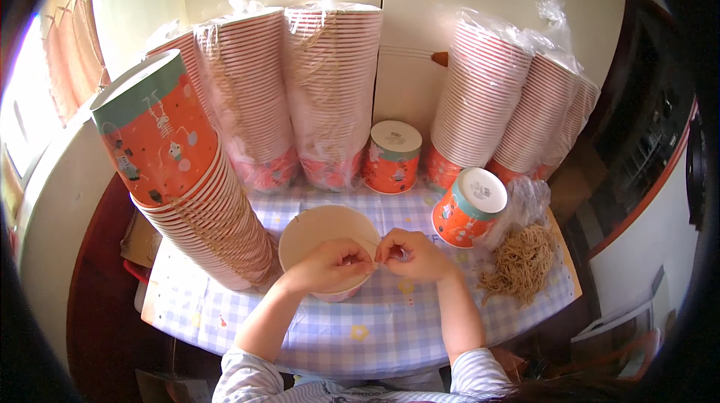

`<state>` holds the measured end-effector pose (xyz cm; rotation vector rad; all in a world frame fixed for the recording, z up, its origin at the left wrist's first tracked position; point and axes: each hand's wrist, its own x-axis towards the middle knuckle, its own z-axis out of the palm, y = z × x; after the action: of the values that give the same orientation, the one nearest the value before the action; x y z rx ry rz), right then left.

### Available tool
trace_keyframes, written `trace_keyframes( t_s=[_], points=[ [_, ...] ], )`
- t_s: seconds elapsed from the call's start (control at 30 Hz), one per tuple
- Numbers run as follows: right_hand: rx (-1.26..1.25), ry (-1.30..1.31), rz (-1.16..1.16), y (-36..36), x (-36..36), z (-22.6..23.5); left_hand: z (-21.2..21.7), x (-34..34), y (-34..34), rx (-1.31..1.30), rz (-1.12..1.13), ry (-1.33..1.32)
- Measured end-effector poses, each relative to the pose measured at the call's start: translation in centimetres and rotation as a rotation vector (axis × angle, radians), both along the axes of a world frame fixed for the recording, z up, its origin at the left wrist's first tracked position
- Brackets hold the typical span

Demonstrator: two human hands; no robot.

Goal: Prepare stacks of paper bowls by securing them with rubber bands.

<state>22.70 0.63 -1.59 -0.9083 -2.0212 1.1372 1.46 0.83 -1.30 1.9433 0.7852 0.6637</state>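
Note:
An open paper bucket [319, 223] with a pale inside stands upright on the table in front of me. Over its right-hand rim, my left hand [337, 262] and my right hand [409, 253] meet with their fingertips pinched together. Something thin and light, perhaps a piece of string, seems to lie between them, too small to make out surely. To the right of my right hand sits a loose heap of tan string [519, 264], with a crumpled clear plastic bag [521, 212] behind it.
A tall leaning stack of orange-and-green buckets [191, 185] rises at left. Plastic-wrapped bucket stacks [330, 88] line the back, more wrapped stacks [484, 95] at back right. Two single upside-down buckets, one farther [394, 166] and one nearer [459, 219], stand on the checked tablecloth [300, 335].

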Motion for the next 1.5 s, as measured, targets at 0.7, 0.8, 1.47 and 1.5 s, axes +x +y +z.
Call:
trace_keyframes(
  t_s=[0.7, 0.8, 1.47, 1.5],
  points=[
    [0.221, 0.015, 0.094, -0.1, 0.1, 1.2, -0.8, 0.6, 0.3, -0.217, -0.071, -0.146],
    [0.269, 0.029, 0.102, 0.0, 0.1, 0.9, -1.0, 0.6, 0.4, -0.228, -0.077, -0.141],
    [0.241, -0.050, 0.010, 0.0, 0.1, 1.1, -0.9, 1.0, -0.3, -0.078, 0.063, -0.029],
    [0.234, -0.056, 0.014, 0.0, 0.1, 1.0, -1.1, 0.9, -0.3, -0.147, 0.046, -0.098]
  ],
)
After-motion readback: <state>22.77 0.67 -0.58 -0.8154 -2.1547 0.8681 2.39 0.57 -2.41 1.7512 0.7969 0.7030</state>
